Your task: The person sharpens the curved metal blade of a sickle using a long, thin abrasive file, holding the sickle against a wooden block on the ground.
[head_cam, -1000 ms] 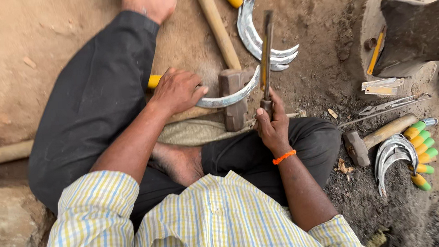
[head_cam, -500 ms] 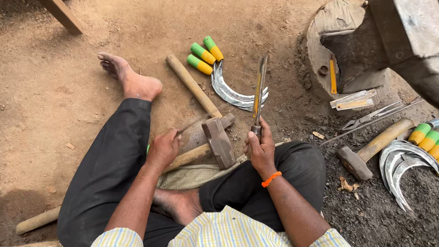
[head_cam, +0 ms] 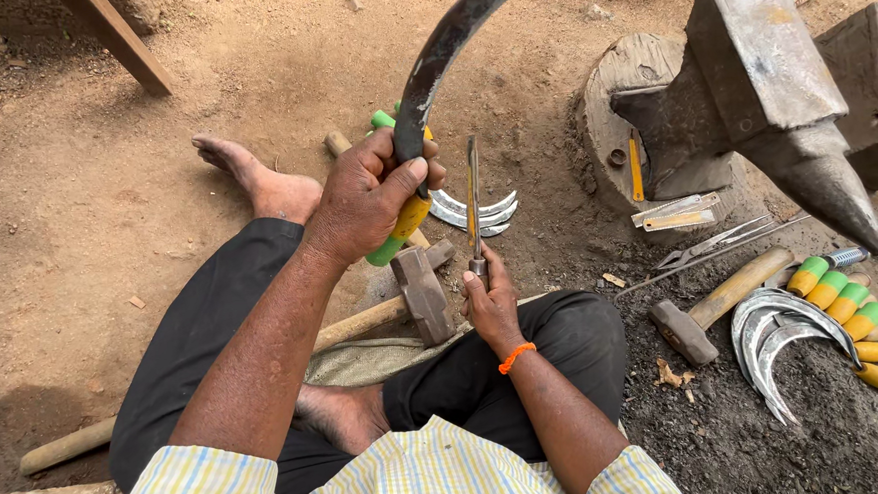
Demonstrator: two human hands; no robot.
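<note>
Half a second ago the left hand (head_cam: 371, 195) lay low on the sledgehammer; now it is raised, fist clamped round the yellow-and-green handle of a dark curved steel sickle (head_cam: 430, 72) whose blade sweeps up toward twelve o'clock and out of view. The right hand (head_cam: 490, 302) has stayed where it was, closed on the foot of a thin upright steel file (head_cam: 473, 200), just at five o'clock from the left fist; the two hands are near each other, not touching.

Largest, at two o'clock, is one grey iron anvil (head_cam: 751, 80) with a pointed horn, set on a round, cracked wooden block (head_cam: 611, 98). Next come two hammers: a long-handled sledgehammer (head_cam: 423, 293) with a rusty square head lying across the lap, and a shorter wooden-handled hammer (head_cam: 717, 303) at four o'clock on dark ash. Beside that one is a pile of finished sickles (head_cam: 794, 334), shiny crescent blades with about five green-and-yellow grips showing (overlap blurs the exact count). More bright blades (head_cam: 477, 213) lie on the dirt behind the file, too overlapped to count. One orange band (head_cam: 516, 356) circles the right wrist.
</note>
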